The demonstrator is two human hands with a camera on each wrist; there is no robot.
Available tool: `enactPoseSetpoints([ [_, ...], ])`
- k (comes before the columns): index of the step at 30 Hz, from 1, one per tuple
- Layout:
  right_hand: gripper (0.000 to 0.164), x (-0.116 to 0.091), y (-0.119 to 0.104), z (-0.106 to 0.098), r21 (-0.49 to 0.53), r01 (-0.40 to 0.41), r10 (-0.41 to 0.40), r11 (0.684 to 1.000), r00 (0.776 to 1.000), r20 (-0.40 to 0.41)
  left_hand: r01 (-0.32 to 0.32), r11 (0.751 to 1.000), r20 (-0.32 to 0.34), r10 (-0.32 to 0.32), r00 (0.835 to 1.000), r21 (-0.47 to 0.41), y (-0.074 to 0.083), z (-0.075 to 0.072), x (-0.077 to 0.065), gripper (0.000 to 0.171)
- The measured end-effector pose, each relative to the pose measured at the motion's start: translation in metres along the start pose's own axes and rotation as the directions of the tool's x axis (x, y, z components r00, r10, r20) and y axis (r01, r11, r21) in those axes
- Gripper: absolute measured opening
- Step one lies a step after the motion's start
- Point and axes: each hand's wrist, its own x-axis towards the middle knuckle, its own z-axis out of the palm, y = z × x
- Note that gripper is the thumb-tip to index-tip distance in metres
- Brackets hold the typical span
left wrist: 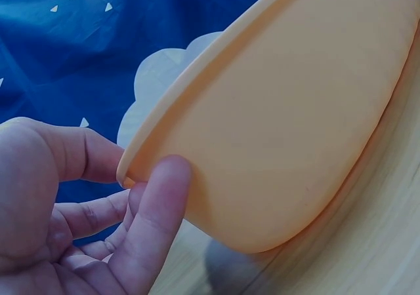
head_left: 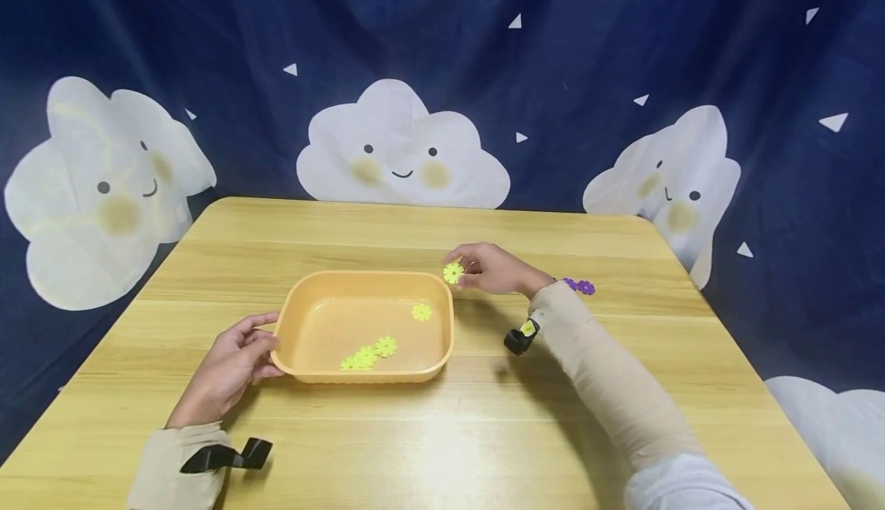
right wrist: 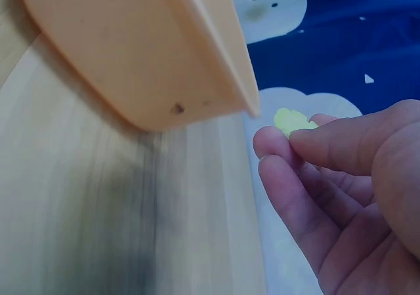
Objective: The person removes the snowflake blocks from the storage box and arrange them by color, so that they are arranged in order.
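An orange plastic basin (head_left: pixel 366 378) sits on the table, with several yellow snowflake discs (head_left: pixel 385 347) at its near side and one yellow disc (head_left: pixel 421 312) toward its right end. At the basin's left end, my left hand (head_left: pixel 228 364) grips the rim; the left wrist view has the thumb (left wrist: pixel 167 190) against the outer wall. Just beyond the basin's right far corner, my right hand (head_left: pixel 494 268) pinches another yellow snowflake disc (head_left: pixel 452 273) between thumb and fingers. In the right wrist view that disc (right wrist: pixel 292 120) is partly covered by the fingertips.
Purple snowflake discs (head_left: pixel 586 287) lie on the wooden table (head_left: pixel 442 448), partly behind my right forearm. A black wrist mount (head_left: pixel 522 339) sticks out from the right sleeve, another mount (head_left: pixel 228 456) from the left. A dark blue cloth (head_left: pixel 567 110) with clouds hangs behind the table.
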Motion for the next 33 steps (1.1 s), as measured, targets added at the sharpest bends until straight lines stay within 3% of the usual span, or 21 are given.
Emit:
enactPoseSetpoints([
  [24,0.039,-0.036,0.042,0.002,0.132,-0.118,0.117,0.984,0.993,0.017,-0.006,1.0,0.0,0.006,1.0,-0.003,0.002,0.001,-0.001,0.045],
  [33,0.037,-0.044,0.051,0.001,0.053,-0.093,0.092,0.994,0.996,0.017,-0.003,1.0,-0.005,0.003,1.0,0.002,0.002,0.002,-0.001,0.045],
])
